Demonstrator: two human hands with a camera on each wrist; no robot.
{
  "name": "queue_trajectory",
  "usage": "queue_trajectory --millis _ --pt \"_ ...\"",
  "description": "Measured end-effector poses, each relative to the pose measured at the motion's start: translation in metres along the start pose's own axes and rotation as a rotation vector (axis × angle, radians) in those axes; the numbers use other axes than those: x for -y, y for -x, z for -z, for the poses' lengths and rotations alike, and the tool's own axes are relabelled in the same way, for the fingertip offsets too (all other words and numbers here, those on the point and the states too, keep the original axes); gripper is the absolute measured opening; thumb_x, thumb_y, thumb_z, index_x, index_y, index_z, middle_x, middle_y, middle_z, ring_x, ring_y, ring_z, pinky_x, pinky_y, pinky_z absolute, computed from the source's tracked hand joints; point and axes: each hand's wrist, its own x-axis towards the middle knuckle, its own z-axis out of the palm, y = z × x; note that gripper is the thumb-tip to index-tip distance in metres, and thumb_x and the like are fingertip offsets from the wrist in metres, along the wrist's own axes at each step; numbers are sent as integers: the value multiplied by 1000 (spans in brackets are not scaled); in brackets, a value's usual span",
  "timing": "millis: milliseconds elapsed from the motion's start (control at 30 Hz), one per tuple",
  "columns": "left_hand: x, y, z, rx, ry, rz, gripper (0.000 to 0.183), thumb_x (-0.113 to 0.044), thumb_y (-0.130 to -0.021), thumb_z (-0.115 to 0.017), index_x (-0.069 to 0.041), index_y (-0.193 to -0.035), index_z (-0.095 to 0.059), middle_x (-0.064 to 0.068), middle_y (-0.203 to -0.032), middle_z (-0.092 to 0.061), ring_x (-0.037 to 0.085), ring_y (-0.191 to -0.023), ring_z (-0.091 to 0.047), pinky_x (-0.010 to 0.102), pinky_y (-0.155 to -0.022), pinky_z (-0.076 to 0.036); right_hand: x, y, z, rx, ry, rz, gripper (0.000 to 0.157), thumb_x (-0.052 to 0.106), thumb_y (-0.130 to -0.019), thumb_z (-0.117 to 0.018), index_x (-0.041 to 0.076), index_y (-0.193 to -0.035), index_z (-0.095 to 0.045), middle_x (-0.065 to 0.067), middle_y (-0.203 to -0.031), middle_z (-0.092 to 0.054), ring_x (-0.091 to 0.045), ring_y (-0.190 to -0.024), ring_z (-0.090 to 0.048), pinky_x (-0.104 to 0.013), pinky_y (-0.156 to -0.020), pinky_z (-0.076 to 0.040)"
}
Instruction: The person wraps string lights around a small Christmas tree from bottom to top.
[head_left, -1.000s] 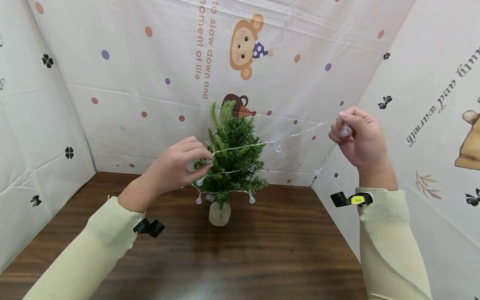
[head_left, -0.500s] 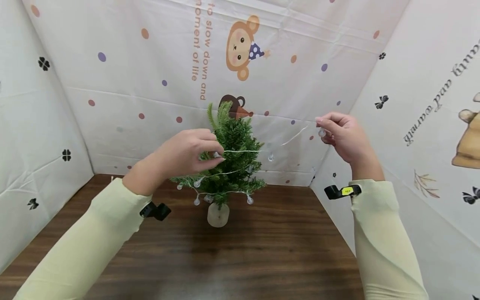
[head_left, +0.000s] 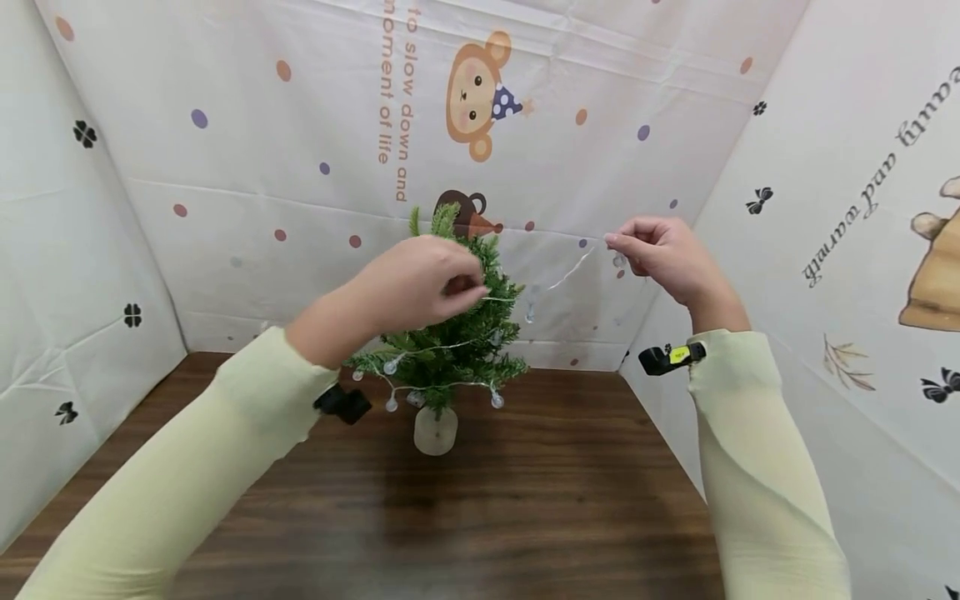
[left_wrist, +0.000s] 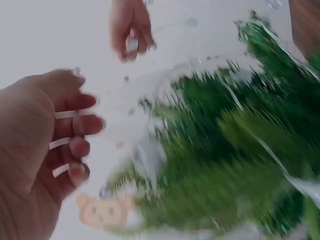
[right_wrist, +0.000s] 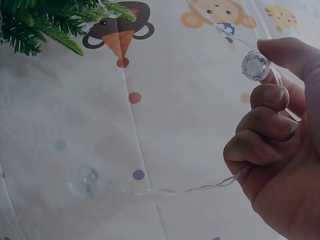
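A small artificial Christmas tree (head_left: 427, 342) stands upright on a pale round base (head_left: 435, 435), wound with a string of fairy lights (head_left: 573, 269) with clear bulbs. To its right my right hand (head_left: 660, 257) pinches the wire between thumb and forefinger, the other fingers curled over it. A faceted bulb (right_wrist: 255, 66) sits right at the thumb in the right wrist view, and the wire's other stretch leaves below the fingers. In front of the upper tree is my left hand (head_left: 412, 279); the left wrist view shows its fingers (left_wrist: 89, 125) loosely bent, holding nothing.
The tree stands on a dark wooden table (head_left: 480, 517). White printed cloth (head_left: 300, 108) rises behind it, with side panels at left and right (head_left: 810, 275). Several bulbs (head_left: 497, 399) hang around the lower branches. Each wrist wears a black camera mount (head_left: 342, 404).
My left hand has moved right across the front of the tree, off the wire it was at. My right hand has drawn left toward the tree, still pinching the fairy lights.
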Motion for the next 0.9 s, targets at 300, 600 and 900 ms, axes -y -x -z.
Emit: queue_trajectory --millis 300,600,900 --pt "-5 -97 -14 224 31 331 18 -21 -94 -49 -11 -85 -62 1 -77 -59 13 -66 -51 25 -64 -44 12 -24 -6 31 22 -12 32 39 -88 -65 7 -92 -63 1 -61 -42 -17 -56 -38 -28 -52 -42" --pt "8 -140 -26 301 213 553 28 -34 -97 -50 -13 -105 -67 2 -100 -65 15 -82 -57 27 -69 -47 9 -45 -9 79 -57 49 28 33 -88 -66 6 -96 -64 -4 -72 -49 -21 -67 -43 -29 -61 -39" --pt "19 -145 -37 198 418 573 23 -28 -95 -56 -15 -87 -72 1 -92 -69 16 -77 -52 27 -64 -43 5 -48 -7 104 -104 39 21 27 -90 -64 6 -94 -63 -6 -76 -49 -24 -72 -43 -26 -61 -38"
